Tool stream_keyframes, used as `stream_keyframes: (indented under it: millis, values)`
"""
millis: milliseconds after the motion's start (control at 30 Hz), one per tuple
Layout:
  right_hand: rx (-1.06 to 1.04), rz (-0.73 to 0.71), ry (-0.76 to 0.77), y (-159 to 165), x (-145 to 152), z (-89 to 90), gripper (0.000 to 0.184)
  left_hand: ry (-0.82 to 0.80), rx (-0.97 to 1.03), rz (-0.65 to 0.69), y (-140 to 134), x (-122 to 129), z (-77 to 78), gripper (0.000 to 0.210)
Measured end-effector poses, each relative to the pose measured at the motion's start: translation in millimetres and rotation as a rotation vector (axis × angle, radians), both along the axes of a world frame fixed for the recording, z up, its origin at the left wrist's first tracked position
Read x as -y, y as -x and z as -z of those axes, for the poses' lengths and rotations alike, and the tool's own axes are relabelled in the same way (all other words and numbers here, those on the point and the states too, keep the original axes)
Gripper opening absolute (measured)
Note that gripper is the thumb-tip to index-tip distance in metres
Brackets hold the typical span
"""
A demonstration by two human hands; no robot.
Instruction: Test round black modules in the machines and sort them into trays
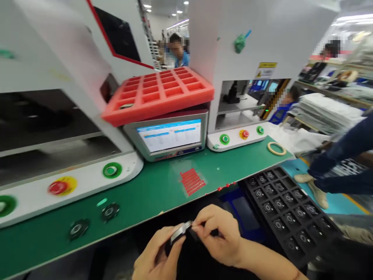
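Below the front edge of the green bench, my left hand (157, 252) grips a small black part with a silver rim (178, 232) between thumb and fingers. The fingertips of my right hand (218, 235) are pinched together at the part's right end; whatever they hold there is too small to make out. Beyond my hands, a sheet of small red stickers (192, 182) lies on the bench. To the left rest two round black parts with ringed centres, one nearer (78, 228) and one farther (110, 211), beside a green strip (101, 202).
A black tray of similar parts (288, 217) sits right of my hands, below bench height. Behind the bench (157, 194), a red foam tray (140, 110) rests atop a monitor (175, 134) between two white machines with buttons. A tape ring (276, 148) lies at right. Other people are nearby.
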State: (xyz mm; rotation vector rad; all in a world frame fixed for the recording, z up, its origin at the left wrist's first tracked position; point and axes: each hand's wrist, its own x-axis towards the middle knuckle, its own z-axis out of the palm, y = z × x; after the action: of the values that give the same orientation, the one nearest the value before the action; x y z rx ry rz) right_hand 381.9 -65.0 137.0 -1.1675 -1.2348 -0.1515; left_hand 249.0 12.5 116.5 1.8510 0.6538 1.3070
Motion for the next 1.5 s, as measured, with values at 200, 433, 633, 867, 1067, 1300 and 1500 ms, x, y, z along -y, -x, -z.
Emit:
stream_keyframes:
  millis: [200,433,633,867,1067,1300,1500]
  values:
    - [0.062,0.021,0.024,7,12,-6.4,0.033,0.157,-0.048,-0.291,-12,-5,-11.7,0.006]
    - [-0.432,-0.284,0.300,32,13,-4.0,0.029,0.211,0.059,-0.348,-27,-30,-9.2,0.014]
    - [-0.598,-0.326,0.390,46,1,-7.7,0.025,-0.033,-0.004,-0.380,-28,-24,-17.3,0.009]
    - [-0.667,-0.357,0.552,30,-6,-19.5,0.026,-0.185,-0.020,-0.321,-25,-18,-24.5,0.013]
    - [-0.821,-0.440,0.658,22,-12,-16.1,0.040,-0.182,0.009,-0.235,-25,-17,-20.1,0.012]
    - [-0.585,-0.305,0.600,8,1,-5.1,0.035,0.178,0.060,-0.096,-24,-8,-18.7,0.008]
    - [-0.296,-0.109,0.453,-24,20,-9.0,0.023,0.693,-0.026,0.251,-25,-4,-27.3,0.024]
